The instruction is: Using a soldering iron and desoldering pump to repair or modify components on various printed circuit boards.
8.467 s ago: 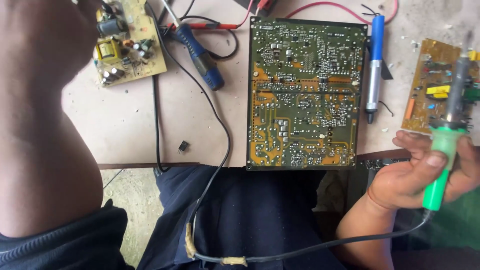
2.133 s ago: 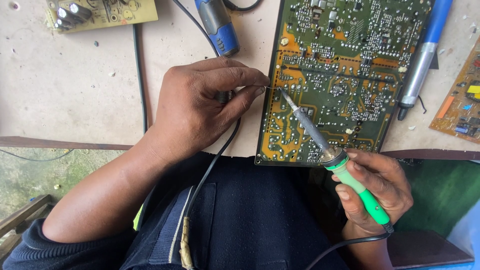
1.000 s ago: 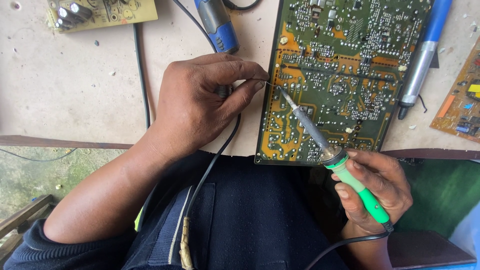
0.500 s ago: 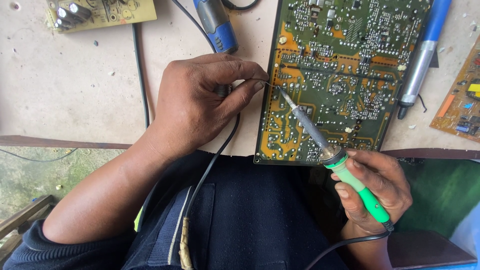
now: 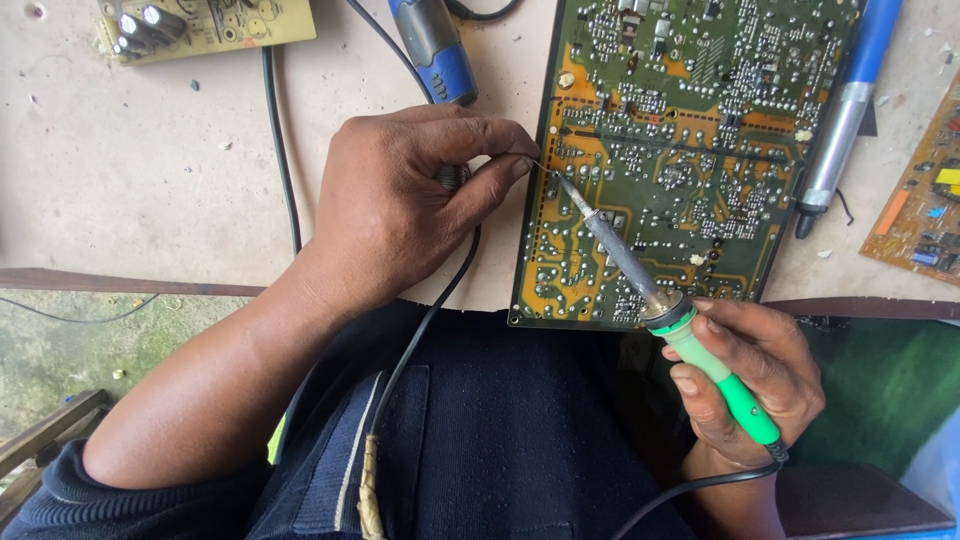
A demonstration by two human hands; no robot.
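Note:
A large green and orange circuit board point(image 5: 690, 150) lies solder side up on the pale worktable point(image 5: 150, 170). My left hand point(image 5: 400, 200) rests at the board's left edge and pinches a thin solder wire point(image 5: 537, 166) between thumb and forefinger. My right hand point(image 5: 750, 380), below the table edge, grips the green handle of a soldering iron point(image 5: 690, 340). Its metal shaft slants up and left, with the tip meeting the wire near the board's left edge.
A blue and silver desoldering pump point(image 5: 845, 110) lies right of the board. A blue-handled tool point(image 5: 435, 50) and black cables point(image 5: 280, 140) lie at the top. Small circuit boards sit at the top left point(image 5: 200, 22) and right edge point(image 5: 920, 200). My lap is below.
Since 8.5 s ago my left hand came onto the table with the wire and the iron tip came down to the board. Over the last second the hands barely move.

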